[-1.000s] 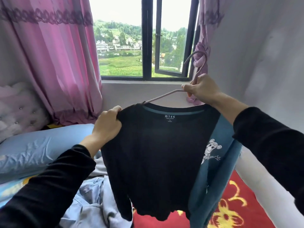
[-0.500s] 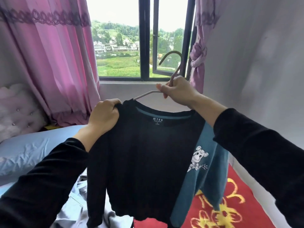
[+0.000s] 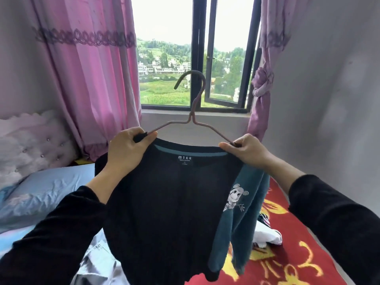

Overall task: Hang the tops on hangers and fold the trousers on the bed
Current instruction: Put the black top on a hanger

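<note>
- Hanger (image 3: pixel 191 117): thin bent wire with a dull pinkish coating. Its curved hook points up in front of the window (image 3: pixel 164 48), and 2 sloping arms run down from a short neck.
- Top (image 3: pixel 168 202): soft, near-black knit with a teal neckline band and a small printed label. It is held up in the air above the bed, draped over the hanger's arms and hanging in loose vertical folds. A teal sleeve (image 3: pixel 236 223) with a white bear-like print hangs at its right edge.
- Left hand (image 3: pixel 127 149): the grip is closed round the top's left shoulder, where the wire arm enters the cloth.
- Right hand (image 3: pixel 244 151): thumb and forefinger pinch the hanger's right arm at the neckline, so the grip is narrow and holds wire and cloth together.
- Both arms wear black velvety sleeves.
- Trousers (image 3: pixel 98 262): pale blue denim, crumpled on the bed below the top's hem.
- Bed: a wrinkled light-blue pillow (image 3: pixel 47 192) lies on the left and a red blanket (image 3: pixel 298 254) with a yellow pattern on the right, where a white bundle (image 3: pixel 267 236) rests.
- Surroundings: pleated pink curtains (image 3: pixel 92 89), 1 tied in a knot on the right, a tufted, buttoned headboard (image 3: pixel 26 145) and a plain grey wall (image 3: pixel 329 99).
</note>
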